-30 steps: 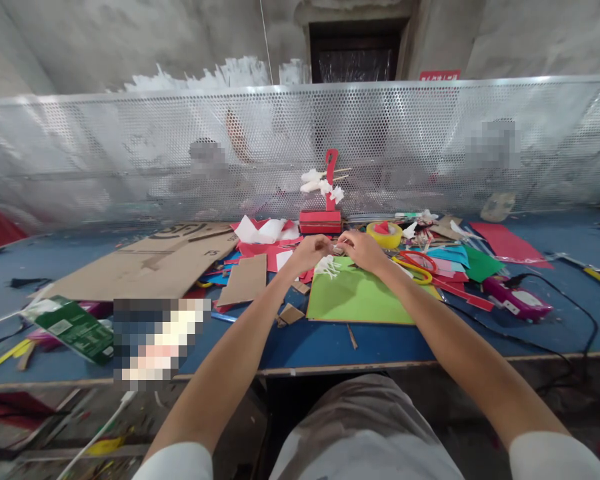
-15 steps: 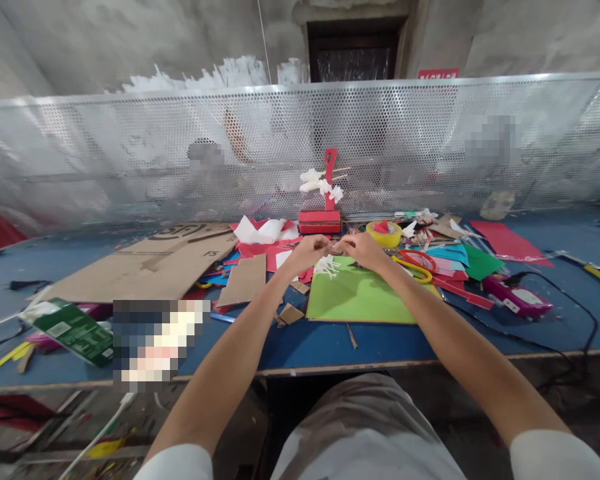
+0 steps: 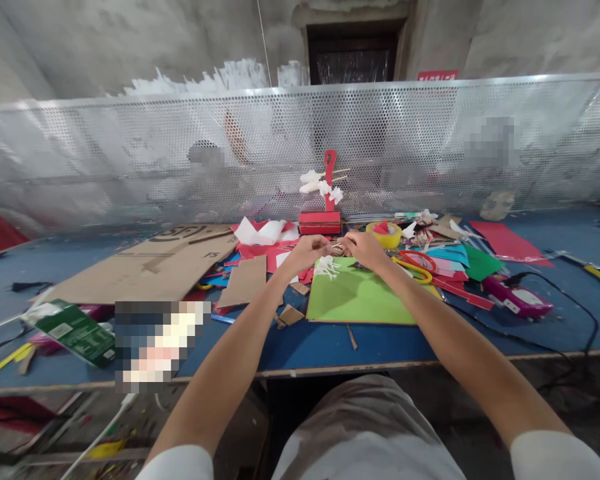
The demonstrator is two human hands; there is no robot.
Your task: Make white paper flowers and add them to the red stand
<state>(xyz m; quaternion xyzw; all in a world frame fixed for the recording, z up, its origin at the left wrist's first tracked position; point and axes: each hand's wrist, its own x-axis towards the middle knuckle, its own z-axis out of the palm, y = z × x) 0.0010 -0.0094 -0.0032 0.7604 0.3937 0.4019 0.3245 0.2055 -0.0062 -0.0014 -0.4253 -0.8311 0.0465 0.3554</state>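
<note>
My left hand (image 3: 307, 251) and my right hand (image 3: 364, 249) meet above the far edge of a green sheet (image 3: 360, 299) on the blue table (image 3: 330, 343). Both pinch a small pale piece (image 3: 336, 249) between their fingertips; it is too small to name. A white cut-out scrap (image 3: 326, 267) lies on the green sheet just under my hands. Behind them stands a red paper model (image 3: 323, 217) with white bits on a stick.
Cardboard sheets (image 3: 145, 267) lie at the left, with a green packet (image 3: 73, 330) near the front edge. Coloured paper, a yellow tape roll (image 3: 384, 234), red-and-yellow scissors (image 3: 416, 265) and a purple glue gun (image 3: 515, 298) with black cord crowd the right. A perforated metal screen (image 3: 430, 147) closes the back.
My hands have risen slightly and stayed pinched together over the green sheet. Otherwise nothing has visibly moved.
</note>
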